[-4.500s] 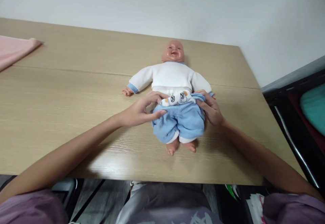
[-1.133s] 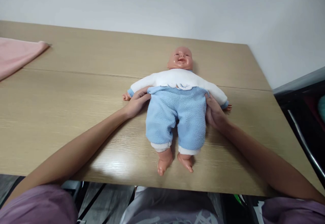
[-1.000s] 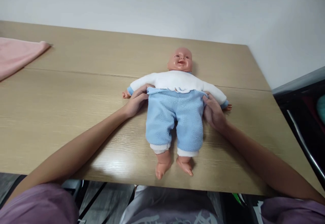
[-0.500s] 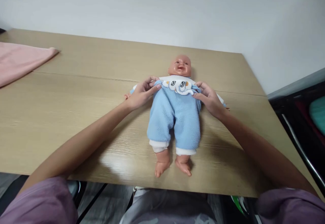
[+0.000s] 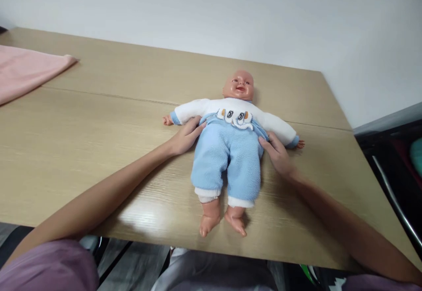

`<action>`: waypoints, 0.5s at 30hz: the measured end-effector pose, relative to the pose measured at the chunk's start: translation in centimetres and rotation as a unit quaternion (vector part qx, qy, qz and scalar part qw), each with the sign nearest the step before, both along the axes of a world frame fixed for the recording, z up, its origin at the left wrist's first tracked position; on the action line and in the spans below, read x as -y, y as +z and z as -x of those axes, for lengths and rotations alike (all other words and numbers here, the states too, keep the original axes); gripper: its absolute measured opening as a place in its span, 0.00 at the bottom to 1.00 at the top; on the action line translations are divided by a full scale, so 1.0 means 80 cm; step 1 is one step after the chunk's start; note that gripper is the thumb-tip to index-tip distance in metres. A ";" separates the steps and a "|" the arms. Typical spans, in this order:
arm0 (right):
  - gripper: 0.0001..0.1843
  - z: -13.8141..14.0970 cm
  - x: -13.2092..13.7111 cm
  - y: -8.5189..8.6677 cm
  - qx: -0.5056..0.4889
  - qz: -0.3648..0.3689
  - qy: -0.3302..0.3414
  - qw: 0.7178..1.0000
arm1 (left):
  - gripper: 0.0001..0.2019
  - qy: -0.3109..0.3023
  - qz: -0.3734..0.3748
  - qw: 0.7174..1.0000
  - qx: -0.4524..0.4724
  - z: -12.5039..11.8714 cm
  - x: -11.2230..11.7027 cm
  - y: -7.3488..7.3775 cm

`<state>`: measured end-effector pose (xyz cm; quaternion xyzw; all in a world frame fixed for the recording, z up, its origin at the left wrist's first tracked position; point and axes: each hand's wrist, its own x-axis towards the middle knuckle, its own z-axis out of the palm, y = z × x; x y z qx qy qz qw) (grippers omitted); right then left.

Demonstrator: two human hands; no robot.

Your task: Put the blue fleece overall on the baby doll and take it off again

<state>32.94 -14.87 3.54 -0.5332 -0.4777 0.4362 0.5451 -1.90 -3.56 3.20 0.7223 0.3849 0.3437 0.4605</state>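
A bald baby doll lies on its back with its arms spread and its bare feet toward me. It wears a white top with blue cuffs, and fluffy blue pants with white hems. An embroidered animal face with two eyes spans the doll's belly at the waistline. At the left side of the waist, my left hand is closed on the pants, thumb in front. My right hand pinches the pants' right side, its thumb on the fabric and its fingers partly hidden.
The doll rests on a wooden table with a seam running across it. A pink cloth lies at the far left. A pale wall rises behind. Dark chair-like items with a metal tube stand at right.
Both hands have moved from the front of the waistband down and out to the doll's sides. The white top's front and sleeves now show more, and the animal face lies flatter.
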 end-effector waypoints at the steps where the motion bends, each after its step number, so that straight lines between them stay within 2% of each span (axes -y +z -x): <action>1: 0.18 0.010 0.005 0.000 -0.062 0.024 -0.010 0.998 | 0.29 0.001 0.028 0.999 0.021 -0.002 0.005 -0.001; 4: 0.21 0.039 0.012 0.000 -0.219 0.064 -0.036 0.973 | 0.29 0.028 0.098 0.989 0.110 -0.016 0.022 -0.008; 6: 0.23 0.053 0.011 0.000 -0.263 0.060 -0.050 0.962 | 0.29 0.069 0.131 0.975 0.164 -0.026 0.032 -0.014; 10: 0.25 0.056 0.003 0.002 -0.277 0.047 -0.067 0.957 | 0.34 0.127 0.175 0.951 0.219 -0.039 0.040 -0.023; 15: 0.22 0.042 -0.008 0.007 -0.254 0.023 -0.063 0.965 | 0.32 0.076 0.151 0.956 0.242 -0.040 0.027 -0.024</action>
